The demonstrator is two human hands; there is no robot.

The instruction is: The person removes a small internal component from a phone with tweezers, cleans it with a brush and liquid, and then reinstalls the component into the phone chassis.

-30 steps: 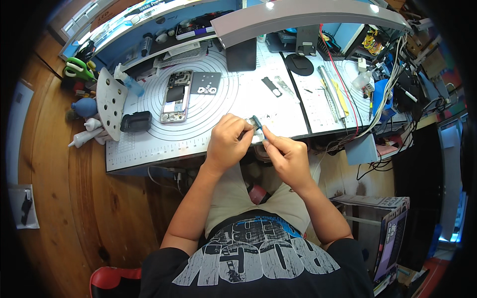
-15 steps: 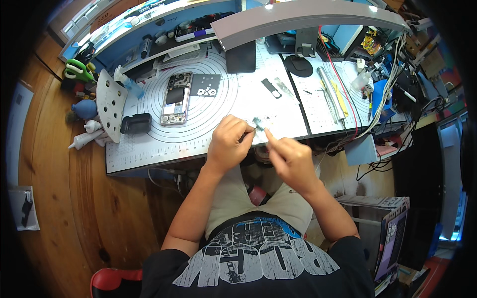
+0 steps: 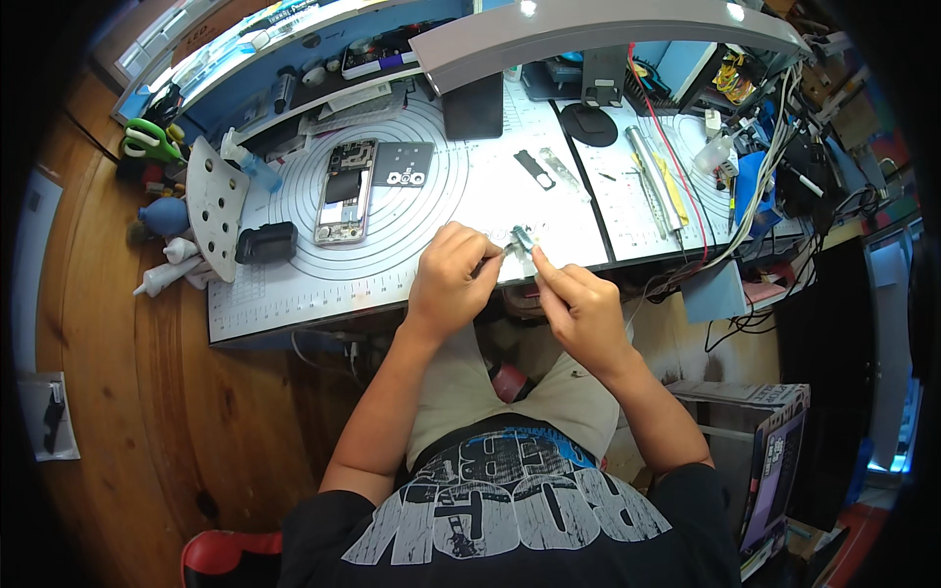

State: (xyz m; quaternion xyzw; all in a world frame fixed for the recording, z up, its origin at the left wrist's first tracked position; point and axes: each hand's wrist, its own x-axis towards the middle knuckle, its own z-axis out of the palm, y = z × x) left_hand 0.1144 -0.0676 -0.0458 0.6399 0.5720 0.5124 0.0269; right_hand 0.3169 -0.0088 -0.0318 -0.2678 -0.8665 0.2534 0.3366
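Observation:
At the near edge of the mat, my left hand [image 3: 451, 272] is closed in a pinch. A small, thin, dark piece shows at its fingertips, too small to name. Facing it, my right hand [image 3: 588, 309] has thumb and index finger closed at a small teal-and-grey piece [image 3: 522, 237], whose kind I cannot make out. The two sets of fingertips are a short gap apart. Farther left lies an opened smartphone [image 3: 345, 193] with its inner parts exposed, touched by neither hand. Its grey back cover [image 3: 406, 165], with camera rings, lies beside it.
A black phone part [image 3: 535, 170] and a clear strip [image 3: 561, 174] lie beyond my hands. A black tray [image 3: 267, 243] and a perforated white holder [image 3: 216, 211] stand left. A lamp bar [image 3: 608, 41] arches over the back. Red and white cables [image 3: 681, 181] run down the right.
My right hand has shifted slightly right, its fingers less blurred. The teal-and-grey piece at its fingertips has moved a little right and tilted. My left hand stays nearly in place.

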